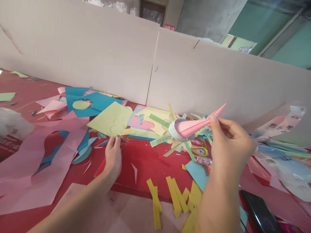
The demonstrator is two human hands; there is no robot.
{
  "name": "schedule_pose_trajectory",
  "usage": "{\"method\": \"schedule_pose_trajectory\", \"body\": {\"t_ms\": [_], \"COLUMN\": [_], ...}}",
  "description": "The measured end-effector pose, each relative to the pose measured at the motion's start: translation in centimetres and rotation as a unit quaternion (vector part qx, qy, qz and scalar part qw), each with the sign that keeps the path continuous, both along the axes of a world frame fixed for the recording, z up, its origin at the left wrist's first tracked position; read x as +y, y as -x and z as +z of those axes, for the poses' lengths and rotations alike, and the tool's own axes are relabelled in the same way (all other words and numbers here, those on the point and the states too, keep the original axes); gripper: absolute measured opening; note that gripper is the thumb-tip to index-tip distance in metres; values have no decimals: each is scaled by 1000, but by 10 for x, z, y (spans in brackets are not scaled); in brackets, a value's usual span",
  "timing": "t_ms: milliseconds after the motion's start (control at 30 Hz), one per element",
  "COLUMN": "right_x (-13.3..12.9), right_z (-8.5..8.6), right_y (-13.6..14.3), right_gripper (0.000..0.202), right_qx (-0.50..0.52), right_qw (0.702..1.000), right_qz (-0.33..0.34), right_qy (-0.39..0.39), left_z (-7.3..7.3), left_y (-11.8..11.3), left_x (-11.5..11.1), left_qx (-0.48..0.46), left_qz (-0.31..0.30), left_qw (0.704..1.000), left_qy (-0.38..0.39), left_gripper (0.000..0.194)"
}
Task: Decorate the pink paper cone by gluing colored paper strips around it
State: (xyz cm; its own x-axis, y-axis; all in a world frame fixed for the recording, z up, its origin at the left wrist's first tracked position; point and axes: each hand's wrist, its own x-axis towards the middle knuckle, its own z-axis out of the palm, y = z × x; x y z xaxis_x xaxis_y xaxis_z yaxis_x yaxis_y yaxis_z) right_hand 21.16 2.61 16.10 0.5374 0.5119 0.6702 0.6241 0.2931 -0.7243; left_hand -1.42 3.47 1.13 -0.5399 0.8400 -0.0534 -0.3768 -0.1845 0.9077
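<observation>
My right hand (pixel 228 137) pinches the tip of a pink folded paper piece (pixel 191 126), raised above the table. A pale patterned paper ring (pixel 173 131) circles its wide left end. My left hand (pixel 114 152) is closed at the lower edge of a pale yellow-green paper sheet (pixel 109 119) with scalloped outlines on it, its fingertips pressed together at that edge. Green paper strips (pixel 160 140) and pale yellow paper shapes lie behind and below the ring. Scissors with yellow and red handles (pixel 200 151) rest just under the pink piece.
Yellow strips (pixel 175 194) lie at the front of the red table (pixel 148 161). Cut pink paper (pixel 55 168) and blue paper (pixel 97 102) spread left. A black phone (pixel 259 210) and plastic packaging (pixel 286 165) are right. White panels (pixel 97 51) stand behind.
</observation>
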Motion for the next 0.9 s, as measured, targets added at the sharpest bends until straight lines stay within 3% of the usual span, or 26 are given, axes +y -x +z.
{"method": "schedule_pose_trajectory", "body": {"t_ms": [67,100,200,300,433,533,667,833,900], "right_x": [1,2,6,8,8,7,7,7,7], "right_z": [-1,-2,-4,-5,-4,-4,-4,-3,-2], "right_y": [-1,-2,-2,-1,0,1,2,3,3], "right_gripper": [17,16,15,12,12,14,17,19,20], "right_qx": [3,4,3,-3,8,21,46,68,64], "right_qw": [1000,1000,999,998,997,997,998,996,997], "right_qz": [4,7,20,24,29,37,46,46,39], "right_qy": [9,15,34,57,70,64,18,-22,-27], "left_z": [6,9,17,20,20,19,14,7,6], "left_y": [0,0,-3,-4,-3,-4,-7,-11,-13], "left_x": [0,-1,-5,-9,-14,-15,-14,-14,-16], "left_qx": [-49,-81,-196,-293,-312,-263,-162,82,211], "left_qz": [-51,-106,-280,-342,-416,-456,-472,-401,-351], "left_qw": [997,990,939,892,853,848,865,912,912], "left_qy": [-35,-55,-49,-27,-51,-60,-53,-28,-24], "left_gripper": [14,13,15,15,14,21,26,23,21]}}
